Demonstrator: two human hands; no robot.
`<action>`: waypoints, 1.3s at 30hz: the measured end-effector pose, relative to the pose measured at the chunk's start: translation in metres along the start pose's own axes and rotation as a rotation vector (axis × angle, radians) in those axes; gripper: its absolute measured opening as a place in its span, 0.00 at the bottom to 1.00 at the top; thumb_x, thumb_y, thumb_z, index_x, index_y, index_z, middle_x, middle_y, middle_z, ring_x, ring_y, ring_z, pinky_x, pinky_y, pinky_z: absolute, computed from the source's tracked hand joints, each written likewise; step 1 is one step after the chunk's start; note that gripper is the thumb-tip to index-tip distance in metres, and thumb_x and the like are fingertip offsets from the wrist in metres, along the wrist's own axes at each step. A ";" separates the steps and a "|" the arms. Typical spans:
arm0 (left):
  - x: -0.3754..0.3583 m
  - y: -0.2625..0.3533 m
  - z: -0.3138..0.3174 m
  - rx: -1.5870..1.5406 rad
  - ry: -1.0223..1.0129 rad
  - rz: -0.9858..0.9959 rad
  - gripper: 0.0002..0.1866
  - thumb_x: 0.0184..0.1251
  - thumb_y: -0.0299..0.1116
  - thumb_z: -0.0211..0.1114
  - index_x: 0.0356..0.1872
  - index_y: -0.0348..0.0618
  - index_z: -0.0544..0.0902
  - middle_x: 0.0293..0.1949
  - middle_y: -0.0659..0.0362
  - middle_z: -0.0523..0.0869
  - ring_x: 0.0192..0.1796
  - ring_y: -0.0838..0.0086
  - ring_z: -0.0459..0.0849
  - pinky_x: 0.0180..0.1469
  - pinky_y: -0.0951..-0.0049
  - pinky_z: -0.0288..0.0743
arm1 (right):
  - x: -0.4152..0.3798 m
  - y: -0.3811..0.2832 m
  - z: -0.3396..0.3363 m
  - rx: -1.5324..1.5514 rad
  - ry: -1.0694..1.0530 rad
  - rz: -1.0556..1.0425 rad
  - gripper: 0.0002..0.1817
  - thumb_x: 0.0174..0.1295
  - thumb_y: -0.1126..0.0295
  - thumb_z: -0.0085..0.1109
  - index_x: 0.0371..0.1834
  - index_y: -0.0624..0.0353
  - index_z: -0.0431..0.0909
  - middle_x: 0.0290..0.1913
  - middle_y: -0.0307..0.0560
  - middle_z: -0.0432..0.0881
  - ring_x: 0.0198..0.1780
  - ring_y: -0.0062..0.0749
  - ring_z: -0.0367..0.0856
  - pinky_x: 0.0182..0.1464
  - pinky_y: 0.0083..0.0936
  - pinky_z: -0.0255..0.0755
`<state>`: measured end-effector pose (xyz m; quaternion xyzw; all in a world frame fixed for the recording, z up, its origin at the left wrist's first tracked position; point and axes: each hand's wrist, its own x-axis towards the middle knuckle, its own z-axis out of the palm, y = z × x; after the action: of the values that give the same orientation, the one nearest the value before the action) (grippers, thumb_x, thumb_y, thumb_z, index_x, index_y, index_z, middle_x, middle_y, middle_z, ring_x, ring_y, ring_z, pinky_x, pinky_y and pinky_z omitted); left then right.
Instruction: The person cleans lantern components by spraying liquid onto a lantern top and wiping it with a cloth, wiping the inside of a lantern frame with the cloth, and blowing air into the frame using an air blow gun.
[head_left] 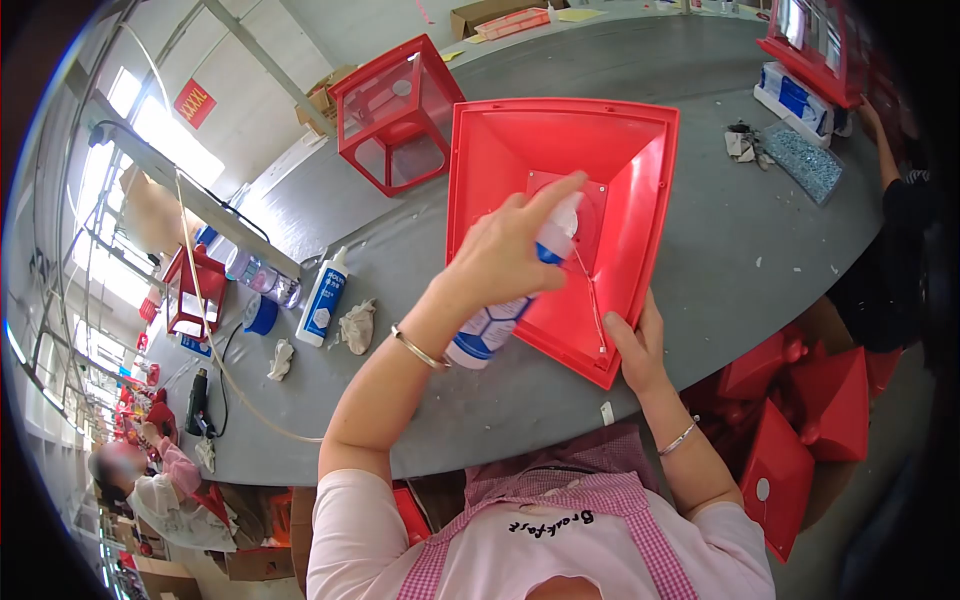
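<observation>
My left hand (pixel 510 245) is wrapped around a white-and-blue bottle (pixel 487 330) with a hexagon pattern. The bottle is tilted, its top pointing into a hollow red plastic lantern roof (pixel 563 120), and one finger stretches past that top. Part of the bottle is hidden by the hand. At the roof's lower right edge is my right hand (pixel 640 345), gripping the rim with the thumb on the inner side. Inside the roof, a thin wire (pixel 590 290) runs from a square plate (pixel 592 195) toward the lower corner.
A red lantern frame (pixel 395 115) stands behind on the grey table (pixel 720 235). To the left are a glue bottle (pixel 322 300), a blue tape roll (pixel 260 315), crumpled gloves (pixel 357 325) and a heat gun (pixel 197 400). Red roofs (pixel 765 470) fill a box at lower right. Co-workers sit at both sides.
</observation>
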<state>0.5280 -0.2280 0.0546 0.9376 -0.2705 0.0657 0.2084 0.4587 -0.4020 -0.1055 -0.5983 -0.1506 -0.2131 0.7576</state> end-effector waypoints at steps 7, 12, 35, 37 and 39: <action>0.011 0.035 0.006 0.025 -0.144 0.137 0.47 0.36 0.31 0.70 0.69 0.58 0.71 0.42 0.44 0.83 0.44 0.47 0.84 0.47 0.56 0.79 | 0.000 -0.007 0.002 -0.008 0.005 -0.008 0.23 0.68 0.66 0.58 0.62 0.67 0.70 0.52 0.46 0.76 0.51 0.28 0.75 0.57 0.26 0.69; 0.027 0.034 -0.001 -0.003 -0.081 0.044 0.47 0.36 0.32 0.71 0.69 0.58 0.71 0.41 0.45 0.82 0.43 0.48 0.84 0.45 0.56 0.79 | -0.001 -0.003 0.002 -0.017 0.014 -0.020 0.22 0.68 0.66 0.57 0.61 0.67 0.71 0.50 0.46 0.76 0.50 0.28 0.75 0.56 0.26 0.69; 0.050 -0.040 0.000 0.157 0.247 -0.167 0.48 0.37 0.36 0.75 0.70 0.62 0.69 0.40 0.47 0.81 0.44 0.50 0.85 0.49 0.55 0.80 | -0.002 -0.004 0.002 0.013 0.006 0.027 0.23 0.67 0.68 0.56 0.62 0.69 0.69 0.53 0.49 0.78 0.53 0.30 0.76 0.59 0.28 0.69; 0.050 -0.040 0.003 0.188 0.245 -0.148 0.49 0.37 0.36 0.75 0.71 0.62 0.68 0.40 0.46 0.81 0.44 0.50 0.85 0.48 0.55 0.79 | -0.002 -0.003 0.001 0.016 0.003 0.027 0.25 0.67 0.68 0.56 0.64 0.69 0.69 0.55 0.50 0.78 0.55 0.31 0.76 0.61 0.29 0.69; 0.049 -0.040 0.005 0.193 0.241 -0.129 0.49 0.37 0.36 0.75 0.71 0.62 0.68 0.40 0.46 0.81 0.44 0.49 0.85 0.48 0.55 0.79 | -0.002 -0.003 0.000 0.009 0.002 0.032 0.26 0.67 0.67 0.56 0.65 0.69 0.68 0.55 0.51 0.78 0.56 0.31 0.76 0.61 0.29 0.68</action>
<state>0.5906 -0.2229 0.0471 0.9539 -0.1753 0.1901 0.1521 0.4559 -0.4020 -0.1037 -0.5971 -0.1412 -0.2006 0.7637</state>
